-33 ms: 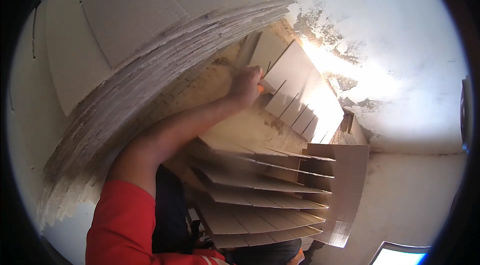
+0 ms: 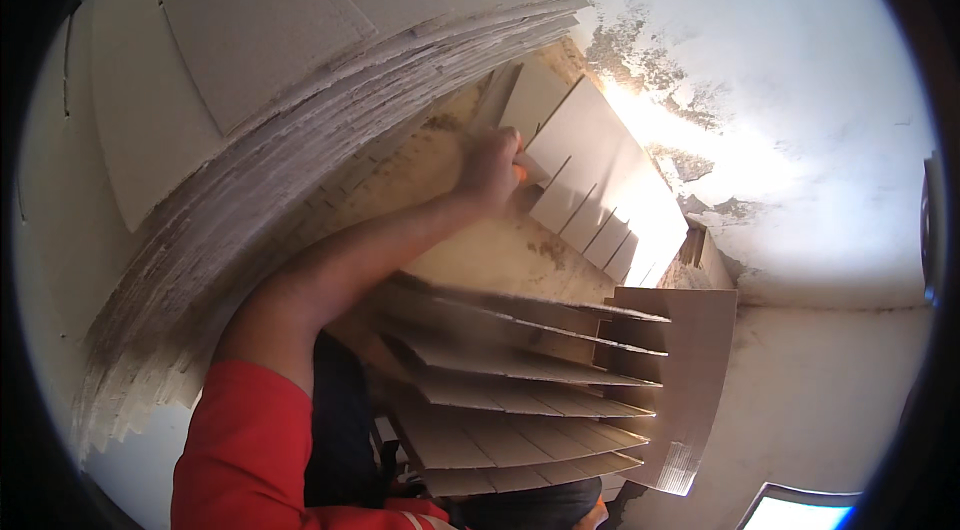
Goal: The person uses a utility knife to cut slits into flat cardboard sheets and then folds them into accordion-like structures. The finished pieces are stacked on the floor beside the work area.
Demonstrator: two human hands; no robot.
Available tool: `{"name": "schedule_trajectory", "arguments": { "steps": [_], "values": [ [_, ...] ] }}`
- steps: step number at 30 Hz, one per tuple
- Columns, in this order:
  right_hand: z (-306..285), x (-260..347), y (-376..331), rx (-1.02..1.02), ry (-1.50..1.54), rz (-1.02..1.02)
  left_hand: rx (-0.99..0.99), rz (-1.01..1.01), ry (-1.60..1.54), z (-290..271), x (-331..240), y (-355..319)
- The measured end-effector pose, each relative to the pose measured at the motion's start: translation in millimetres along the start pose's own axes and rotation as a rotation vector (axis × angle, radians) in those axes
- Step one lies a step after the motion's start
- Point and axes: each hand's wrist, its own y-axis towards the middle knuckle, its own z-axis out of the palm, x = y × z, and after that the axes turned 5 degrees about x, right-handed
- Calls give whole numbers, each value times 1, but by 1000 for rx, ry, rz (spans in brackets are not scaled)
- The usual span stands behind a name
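From the lower left my left arm, in a red sleeve, reaches up to the middle of the view. My left hand (image 2: 490, 170) is closed at the left edge of a pale cardboard sheet (image 2: 600, 155) with several slits cut into its lower edge. Its fingertips are partly hidden, and an orange patch shows at them. Another cardboard piece (image 2: 530, 100) stands just behind. Below the hand, several slotted cardboard panels (image 2: 530, 395) stand in a row, spaced apart, against an upright brown cardboard piece (image 2: 690, 370). My right hand does not show.
A tall stack of large cardboard sheets (image 2: 270, 40) fills the upper left, its layered edges close to my forearm. A stained, peeling wall (image 2: 800, 80) rises at the right, with bright light on it. A lit screen-like panel (image 2: 800, 512) lies at the lower right.
My left hand and the slotted cardboard sheet have shifted very slightly up and left. The uppermost of the spaced panels has moved a little.
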Motion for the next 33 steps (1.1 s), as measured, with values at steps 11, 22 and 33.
{"name": "schedule_trajectory", "arguments": {
  "steps": [11,22,33],
  "values": [
    [6,4,10,23,-8,16,-10,-272,110,22,40,32],
    [8,4,15,38,-9,23,-297,-219,58,32,48,30],
    [5,-10,16,32,22,51,3,-480,188,9,29,41]
  ]
}}
